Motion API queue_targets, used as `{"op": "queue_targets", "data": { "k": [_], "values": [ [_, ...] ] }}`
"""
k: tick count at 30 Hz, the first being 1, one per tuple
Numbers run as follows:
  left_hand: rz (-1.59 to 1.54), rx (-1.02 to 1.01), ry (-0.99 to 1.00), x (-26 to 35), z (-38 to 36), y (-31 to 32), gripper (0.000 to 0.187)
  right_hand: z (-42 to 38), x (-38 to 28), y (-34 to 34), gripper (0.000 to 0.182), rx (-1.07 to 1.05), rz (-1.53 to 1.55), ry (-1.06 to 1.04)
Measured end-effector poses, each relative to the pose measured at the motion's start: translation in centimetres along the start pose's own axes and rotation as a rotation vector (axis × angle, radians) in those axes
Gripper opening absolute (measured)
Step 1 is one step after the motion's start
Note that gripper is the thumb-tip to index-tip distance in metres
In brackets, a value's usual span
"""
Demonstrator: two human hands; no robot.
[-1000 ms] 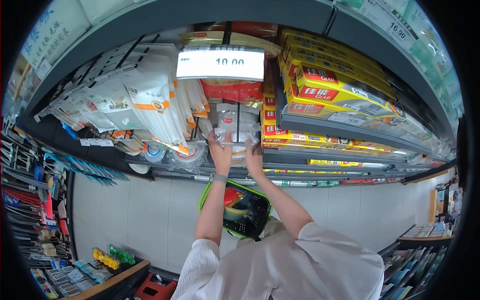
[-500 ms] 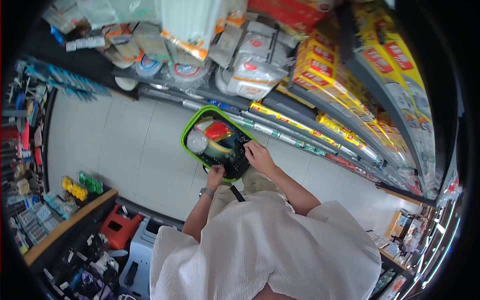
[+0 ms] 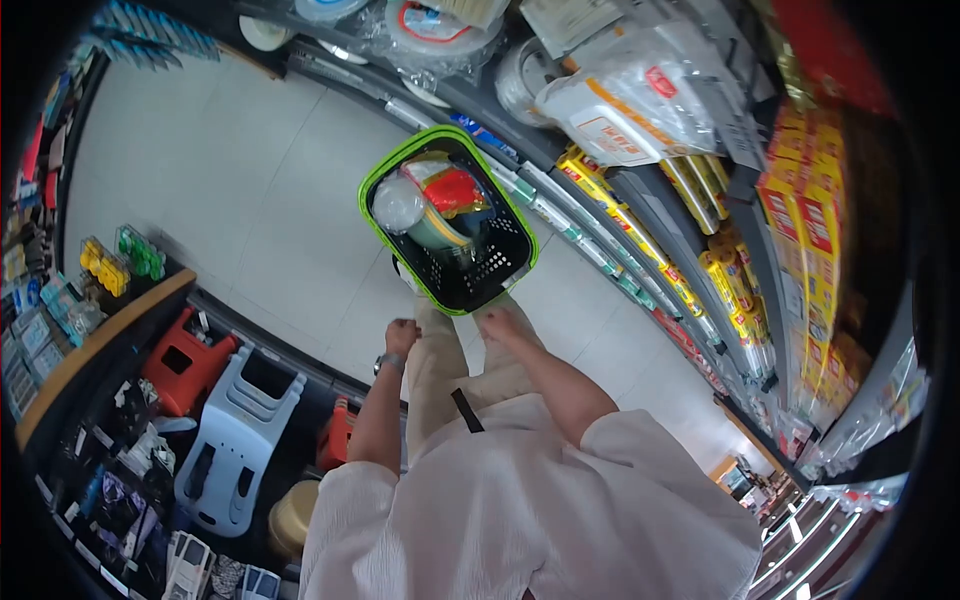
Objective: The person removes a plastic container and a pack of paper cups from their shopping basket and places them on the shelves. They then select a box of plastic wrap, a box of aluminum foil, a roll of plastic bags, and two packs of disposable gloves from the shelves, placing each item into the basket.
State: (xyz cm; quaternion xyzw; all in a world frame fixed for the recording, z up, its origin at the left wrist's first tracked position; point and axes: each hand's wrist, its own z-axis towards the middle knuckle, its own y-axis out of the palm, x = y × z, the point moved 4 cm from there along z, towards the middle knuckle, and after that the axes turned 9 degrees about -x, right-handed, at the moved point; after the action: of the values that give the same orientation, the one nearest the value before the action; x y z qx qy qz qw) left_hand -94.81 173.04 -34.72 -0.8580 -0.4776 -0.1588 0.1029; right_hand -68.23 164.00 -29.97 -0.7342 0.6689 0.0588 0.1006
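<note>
A black shopping basket [image 3: 492, 272] with a bright green rim stands in front of my legs. In it lie a clear round plastic-wrapped item [image 3: 398, 206], a red packet [image 3: 460, 191] and a greenish rounded item with a yellow edge [image 3: 435, 232]. My left hand [image 3: 402, 336], with a watch at the wrist, hangs just short of the basket's near side, its fingers curled and nothing showing in them. Beside my trouser leg, my right hand [image 3: 505, 326] is also curled, close below the near right corner of the rim. Neither hand grips the rim.
Shelving with plastic-wrapped goods [image 3: 640, 105], yellow rolls [image 3: 735, 290] and yellow boxes [image 3: 805, 215] runs along the right. At the left, a low shelf holds a red plastic stool [image 3: 188, 365] and a blue one [image 3: 240, 440]. Pale floor tiles [image 3: 240, 190] lie between.
Both hands have come off the basket's rim and drawn back toward my legs. My view has shifted, showing more of the left shelf's stools. The basket's contents look the same.
</note>
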Motion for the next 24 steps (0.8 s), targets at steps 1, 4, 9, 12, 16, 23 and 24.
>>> {"op": "queue_targets", "data": {
  "k": [1, 4, 9, 12, 16, 23, 24],
  "values": [
    [-0.02, -0.002, 0.007, 0.7, 1.7, 0.5, 0.032, 1.8, -0.8, -0.2, 0.023, -0.009, -0.009, 0.003],
    [-0.134, 0.002, 0.025, 6.4, 4.5, 3.4, 0.032, 6.1, -3.7, -1.5, 0.023, 0.019, -0.128, -0.281],
    [-0.018, 0.129, 0.183, 13.1, 14.5, 7.1, 0.052, 12.1, -9.6, -6.3, 0.031, -0.09, 0.346, -0.184],
    [-0.149, 0.212, 0.111, 18.4, 16.5, 9.1, 0.063, 17.4, -10.3, -9.3, 0.032, -0.046, 0.336, -0.184],
    [-0.311, 0.114, 0.303, 19.6, 23.1, 11.2, 0.065, 19.2, -11.1, -11.9, 0.033, -0.023, 0.266, -0.087],
    [-0.349, 0.322, 0.325, 17.7, 22.1, 11.7, 0.042, 24.8, -9.4, -14.5, 0.052, 0.388, -0.296, -0.339],
    [-0.22, 0.349, 0.43, 16.5, 21.9, 11.5, 0.035, 23.9, -9.9, -14.5, 0.058, 0.408, -0.322, -0.336]
  ]
}}
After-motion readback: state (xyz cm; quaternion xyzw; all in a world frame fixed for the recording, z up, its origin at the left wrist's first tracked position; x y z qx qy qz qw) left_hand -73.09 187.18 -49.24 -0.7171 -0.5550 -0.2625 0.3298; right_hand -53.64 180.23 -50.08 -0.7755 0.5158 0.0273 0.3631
